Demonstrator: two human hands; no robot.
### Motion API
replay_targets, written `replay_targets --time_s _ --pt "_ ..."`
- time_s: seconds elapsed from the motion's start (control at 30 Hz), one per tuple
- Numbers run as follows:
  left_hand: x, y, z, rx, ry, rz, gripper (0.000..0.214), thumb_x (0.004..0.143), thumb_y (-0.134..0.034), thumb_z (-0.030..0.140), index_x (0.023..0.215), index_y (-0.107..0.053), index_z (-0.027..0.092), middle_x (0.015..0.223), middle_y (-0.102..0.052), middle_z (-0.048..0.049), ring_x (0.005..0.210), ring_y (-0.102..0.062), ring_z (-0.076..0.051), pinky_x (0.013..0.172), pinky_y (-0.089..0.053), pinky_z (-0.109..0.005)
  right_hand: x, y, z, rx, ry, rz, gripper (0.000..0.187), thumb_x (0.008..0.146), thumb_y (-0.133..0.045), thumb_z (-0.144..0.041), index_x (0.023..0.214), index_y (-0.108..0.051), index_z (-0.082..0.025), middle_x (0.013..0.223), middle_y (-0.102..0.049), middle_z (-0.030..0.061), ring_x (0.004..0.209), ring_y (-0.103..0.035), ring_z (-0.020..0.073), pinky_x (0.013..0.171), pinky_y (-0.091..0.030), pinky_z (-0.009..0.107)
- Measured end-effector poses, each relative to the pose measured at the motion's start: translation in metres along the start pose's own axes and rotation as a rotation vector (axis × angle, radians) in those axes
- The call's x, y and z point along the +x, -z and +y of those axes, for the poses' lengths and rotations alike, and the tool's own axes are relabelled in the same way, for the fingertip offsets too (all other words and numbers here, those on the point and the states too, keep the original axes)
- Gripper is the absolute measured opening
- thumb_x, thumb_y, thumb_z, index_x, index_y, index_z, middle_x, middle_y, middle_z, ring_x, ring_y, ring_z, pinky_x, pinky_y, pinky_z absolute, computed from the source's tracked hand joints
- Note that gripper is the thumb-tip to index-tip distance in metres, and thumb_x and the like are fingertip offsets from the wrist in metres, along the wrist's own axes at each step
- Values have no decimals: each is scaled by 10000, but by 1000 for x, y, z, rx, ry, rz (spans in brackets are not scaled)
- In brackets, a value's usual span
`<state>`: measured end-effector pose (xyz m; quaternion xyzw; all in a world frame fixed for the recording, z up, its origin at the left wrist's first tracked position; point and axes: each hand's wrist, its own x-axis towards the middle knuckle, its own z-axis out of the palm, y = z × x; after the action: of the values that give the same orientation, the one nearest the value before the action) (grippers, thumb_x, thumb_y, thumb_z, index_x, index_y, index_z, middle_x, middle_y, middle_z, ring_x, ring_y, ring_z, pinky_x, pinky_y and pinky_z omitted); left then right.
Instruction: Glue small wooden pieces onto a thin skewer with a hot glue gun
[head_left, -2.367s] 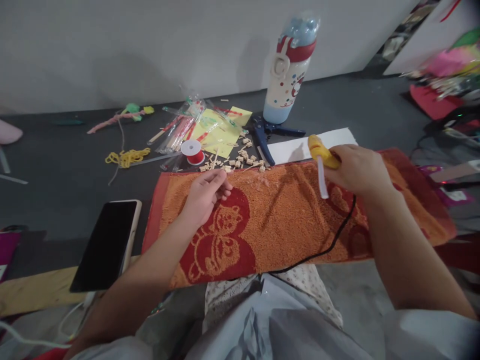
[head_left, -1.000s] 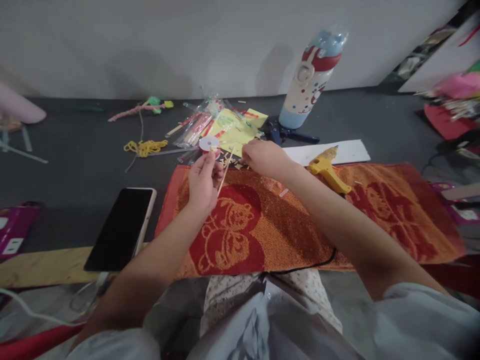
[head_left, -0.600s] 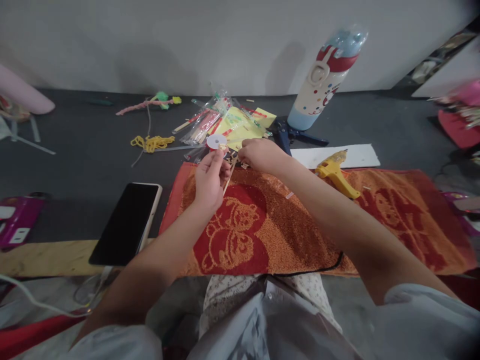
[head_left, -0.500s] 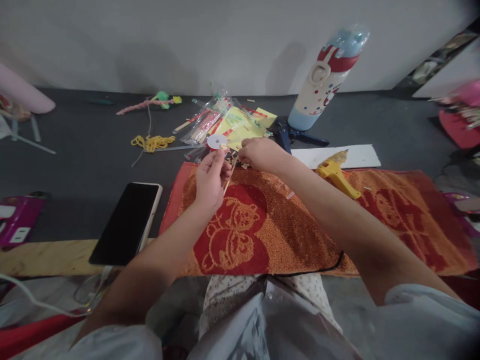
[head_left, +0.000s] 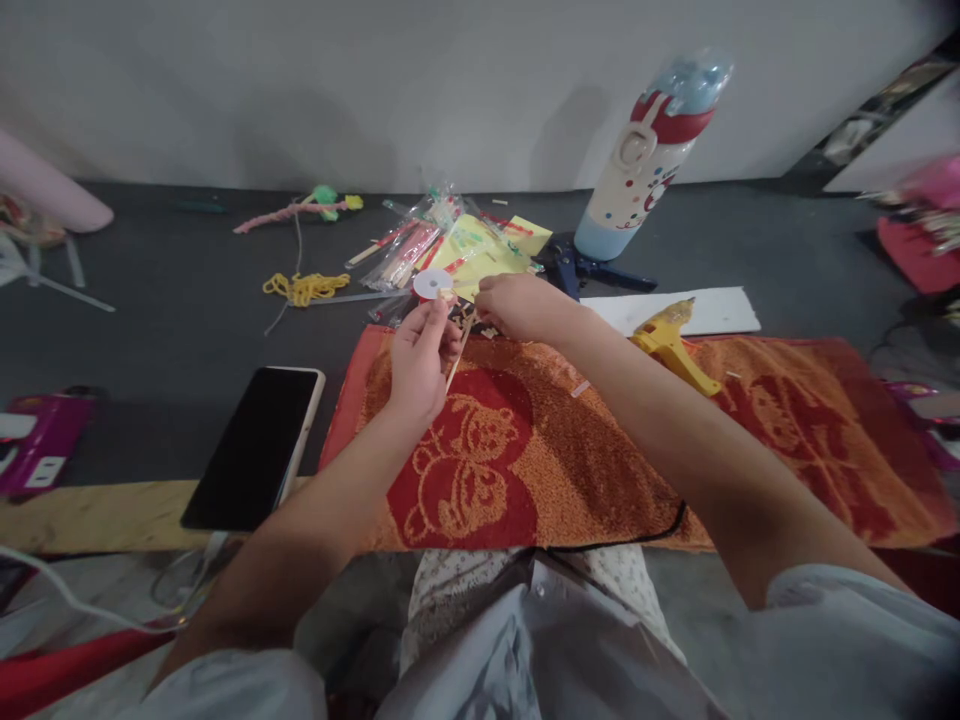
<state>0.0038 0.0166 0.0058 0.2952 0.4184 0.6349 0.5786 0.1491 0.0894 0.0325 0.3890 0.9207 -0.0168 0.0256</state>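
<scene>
My left hand [head_left: 418,366] is raised over the far left part of an orange and red towel [head_left: 600,450], pinching a thin wooden stick [head_left: 457,353] that slants down from its fingers. My right hand [head_left: 519,305] rests fingers down at the towel's far edge, closed over the small wooden bits [head_left: 469,318] lying there. What its fingers hold is hidden. A yellow glue gun [head_left: 666,342] lies on the towel to the right, its black cord [head_left: 652,525] trailing toward me.
A dark phone [head_left: 255,447] lies left of the towel. Behind the hands are a thread spool [head_left: 433,284], clear packets of sticks [head_left: 409,245], yellow paper [head_left: 487,260], yellow cord [head_left: 304,288], blue pliers [head_left: 581,268], a white sheet [head_left: 679,310] and a tall bottle [head_left: 645,150].
My right hand set the glue gun down on the towel and reached left to the wooden bits. My left hand lifted a stick. Over the last half second almost nothing moved.
</scene>
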Motion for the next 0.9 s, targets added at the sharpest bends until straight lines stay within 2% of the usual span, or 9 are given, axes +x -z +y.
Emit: replay_targets --time_s 0.1,0.2,0.27,0.37,0.5,0.6,0.73,0.9 --pt "-1 0 -1 8 -21 -20 236 751 -750 410 795 -690 186 528 -547 47 441 -464 -29 416 -338 -156 -10 2 5 210 -28 140 171 811 -523 -91 876 -677 -128 864 -663 86 789 -567 169 680 -364 296" --pt "-4 -1 -2 47 -24 -49 279 726 -762 442 817 -694 188 547 -569 42 450 -485 -35 418 -353 -160 -31 4 4 564 -69 291 99 780 -569 -124 796 -666 -134 727 -652 37 664 -562 121 645 -414 271" --pt "-7 -2 -3 87 -23 -82 315 698 -776 468 824 -691 193 570 -595 36 467 -515 -43 423 -374 -160 -47 3 -1 818 -92 377 65 764 -592 -164 776 -647 -133 721 -654 31 633 -568 105 621 -447 259" --pt "-12 -3 -6 140 -17 -130 355 653 -800 486 820 -678 198 597 -632 29 487 -554 -60 426 -400 -168 -70 -3 -9 1008 -117 418 84 748 -611 -206 775 -637 -131 738 -659 37 636 -576 101 597 -465 252" --pt "-14 -4 -9 171 -19 -161 378 633 -808 495 819 -673 195 602 -641 30 484 -558 -65 426 -407 -176 -86 -14 -12 864 -162 452 105 724 -573 -139 777 -664 -136 752 -674 35 662 -589 106 634 -469 256" --pt "-11 -3 -9 167 -43 -141 378 631 -810 499 809 -682 192 596 -622 36 487 -543 -56 443 -411 -172 -88 -16 -15 701 -192 421 132 718 -557 -103 774 -670 -144 749 -675 27 664 -572 108 637 -440 254" --pt "-4 -1 -4 133 -104 -77 337 684 -782 493 809 -689 194 582 -576 44 486 -500 -45 454 -394 -171 -80 -12 -27 492 -120 297 108 787 -559 -136 770 -664 -153 776 -679 35 711 -561 129 663 -391 268" --pt "2 1 2 79 -132 -11 267 733 -762 449 738 -659 202 559 -527 45 470 -456 -44 432 -365 -173 -60 -10 -53 191 9 103 192 865 -494 -127 885 -685 -130 887 -676 95 758 -569 166 625 -330 291"
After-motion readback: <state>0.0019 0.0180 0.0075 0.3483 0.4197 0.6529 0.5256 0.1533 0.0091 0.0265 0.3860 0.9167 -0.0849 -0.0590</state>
